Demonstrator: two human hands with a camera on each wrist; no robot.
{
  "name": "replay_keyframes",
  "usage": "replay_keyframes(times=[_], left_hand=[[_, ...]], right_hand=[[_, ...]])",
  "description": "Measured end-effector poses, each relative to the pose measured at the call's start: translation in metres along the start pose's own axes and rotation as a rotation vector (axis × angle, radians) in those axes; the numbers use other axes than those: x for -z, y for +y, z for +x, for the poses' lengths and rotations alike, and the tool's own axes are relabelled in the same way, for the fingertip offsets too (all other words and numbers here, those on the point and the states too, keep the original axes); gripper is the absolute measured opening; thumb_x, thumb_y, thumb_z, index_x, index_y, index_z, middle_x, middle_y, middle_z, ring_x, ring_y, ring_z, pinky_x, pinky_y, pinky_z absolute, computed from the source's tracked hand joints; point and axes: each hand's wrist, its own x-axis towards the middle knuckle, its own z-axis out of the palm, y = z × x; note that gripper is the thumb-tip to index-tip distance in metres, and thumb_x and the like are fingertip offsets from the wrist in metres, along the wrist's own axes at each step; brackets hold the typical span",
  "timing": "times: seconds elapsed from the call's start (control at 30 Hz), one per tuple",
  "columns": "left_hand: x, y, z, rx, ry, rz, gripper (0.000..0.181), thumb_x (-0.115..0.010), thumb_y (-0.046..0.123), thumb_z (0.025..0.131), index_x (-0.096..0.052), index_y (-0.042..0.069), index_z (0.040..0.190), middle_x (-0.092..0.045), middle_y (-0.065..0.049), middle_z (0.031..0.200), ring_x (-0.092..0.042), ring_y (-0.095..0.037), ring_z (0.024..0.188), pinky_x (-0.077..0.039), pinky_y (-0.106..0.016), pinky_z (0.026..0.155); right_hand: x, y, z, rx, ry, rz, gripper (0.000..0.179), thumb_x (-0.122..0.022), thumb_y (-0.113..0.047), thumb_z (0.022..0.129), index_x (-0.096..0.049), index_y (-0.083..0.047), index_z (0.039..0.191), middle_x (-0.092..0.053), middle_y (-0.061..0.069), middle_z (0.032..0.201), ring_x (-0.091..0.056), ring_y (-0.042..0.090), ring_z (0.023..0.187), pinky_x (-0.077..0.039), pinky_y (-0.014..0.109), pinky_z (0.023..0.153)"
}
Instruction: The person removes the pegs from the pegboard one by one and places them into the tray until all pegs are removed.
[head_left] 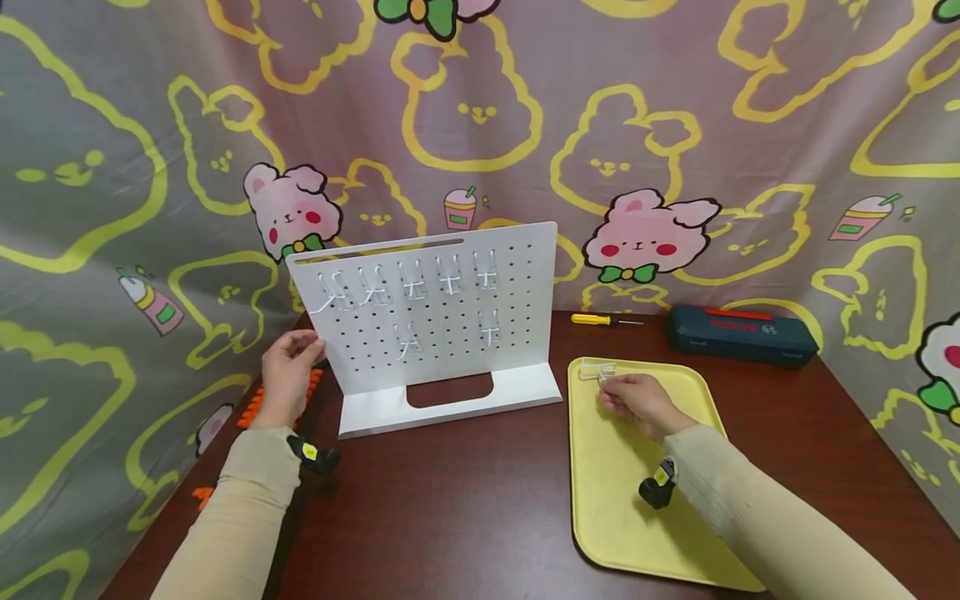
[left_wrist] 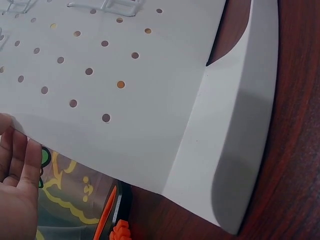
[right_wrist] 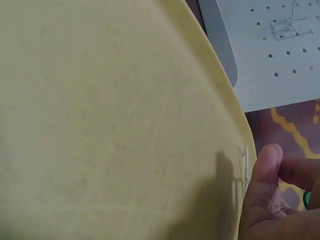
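Observation:
A white pegboard stands upright on its base at the back of the table. Several white wire hooks hang in a row near its top, with two more lower down. My left hand pinches the board's left edge, thumb at the front and fingers behind, as the left wrist view shows. Over the far left corner of the yellow tray, my right hand pinches a white wire hook between thumb and fingers. In the right wrist view that hook is partly hidden behind the fingertips.
Behind the tray lie a yellow-handled screwdriver and a dark blue tool case. Orange toothed pieces sit left of the pegboard, partly hidden by my left arm. A patterned curtain encloses the table.

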Motion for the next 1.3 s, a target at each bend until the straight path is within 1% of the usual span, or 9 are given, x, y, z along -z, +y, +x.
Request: replay_keyframes(times=[0.2,0.43,0.6,0.73,0.9,1.0,1.13,1.2,1.3], left_hand=[[-0.001,0.000,0.001,-0.005,0.002,0.005,0.022,-0.064,0.010,0.103,-0.061,-0.002,0.122,-0.058,-0.002,0.106,-0.060,-0.009,0.093,-0.054,-0.015,0.083],[0.000,0.000,0.000,-0.012,0.009,0.018,0.019,-0.063,0.011,0.104,-0.061,0.000,0.120,-0.058,-0.001,0.105,-0.061,-0.008,0.093,-0.054,-0.017,0.086],[-0.001,0.001,0.000,-0.008,0.008,0.026,0.021,-0.064,0.012,0.104,-0.061,-0.001,0.121,-0.058,-0.002,0.106,-0.061,-0.008,0.093,-0.054,-0.017,0.085],[0.000,0.000,0.001,-0.001,0.009,0.021,0.021,-0.064,0.012,0.104,-0.061,0.000,0.121,-0.058,-0.002,0.106,-0.061,-0.008,0.093,-0.054,-0.016,0.085],[0.001,0.000,0.000,-0.010,0.005,0.013,0.020,-0.063,0.011,0.104,-0.061,0.000,0.121,-0.058,-0.002,0.106,-0.060,-0.009,0.094,-0.054,-0.016,0.086],[0.001,0.000,-0.001,-0.006,0.006,0.008,0.018,-0.063,0.010,0.104,-0.061,0.002,0.120,-0.058,-0.001,0.106,-0.060,-0.009,0.095,-0.054,-0.017,0.087],[0.001,0.000,-0.001,0.007,0.010,0.006,0.016,-0.062,0.011,0.104,-0.062,0.005,0.119,-0.057,0.000,0.108,-0.060,-0.009,0.096,-0.054,-0.018,0.089],[0.000,0.000,-0.001,0.012,0.011,0.008,0.016,-0.062,0.012,0.105,-0.062,0.005,0.119,-0.058,-0.001,0.109,-0.060,-0.009,0.097,-0.054,-0.019,0.090],[0.000,-0.001,-0.001,0.015,0.011,0.009,0.017,-0.061,0.012,0.105,-0.061,0.004,0.120,-0.058,-0.002,0.110,-0.060,-0.010,0.097,-0.054,-0.020,0.090]], right_hand=[[-0.003,-0.001,0.001,-0.022,0.004,-0.041,0.035,-0.053,-0.002,0.106,-0.047,0.022,0.130,-0.067,0.003,0.085,-0.065,0.005,0.073,-0.057,0.018,0.068],[-0.006,-0.001,-0.001,-0.001,-0.036,-0.078,0.032,-0.055,-0.005,0.106,-0.047,0.019,0.126,-0.068,0.006,0.088,-0.066,0.008,0.074,-0.059,0.022,0.069],[-0.003,-0.004,-0.002,0.003,-0.004,-0.183,0.029,-0.057,-0.008,0.105,-0.050,0.015,0.122,-0.065,0.008,0.092,-0.064,0.009,0.077,-0.059,0.023,0.070],[-0.003,-0.009,-0.002,0.005,0.023,-0.258,0.031,-0.059,-0.013,0.105,-0.052,0.013,0.121,-0.063,0.009,0.096,-0.062,0.009,0.078,-0.057,0.024,0.070],[-0.011,-0.025,0.000,0.039,-0.013,-0.216,0.035,-0.056,-0.015,0.107,-0.051,0.014,0.127,-0.063,0.013,0.106,-0.064,0.011,0.083,-0.058,0.023,0.075],[-0.021,-0.039,0.001,0.060,-0.040,-0.159,0.039,-0.054,-0.016,0.108,-0.049,0.014,0.133,-0.061,0.019,0.114,-0.065,0.014,0.089,-0.058,0.023,0.078],[-0.039,-0.058,0.001,0.066,-0.078,-0.104,0.044,-0.053,-0.022,0.110,-0.048,0.010,0.140,-0.060,0.021,0.124,-0.065,0.018,0.099,-0.057,0.024,0.083],[-0.049,-0.067,0.001,0.065,-0.097,-0.072,0.046,-0.052,-0.023,0.110,-0.047,0.009,0.142,-0.062,0.017,0.121,-0.064,0.018,0.101,-0.056,0.025,0.084],[-0.065,-0.079,0.000,0.063,-0.132,-0.018,0.046,-0.051,-0.025,0.110,-0.046,0.008,0.143,-0.065,0.009,0.110,-0.064,0.015,0.095,-0.055,0.023,0.081]])
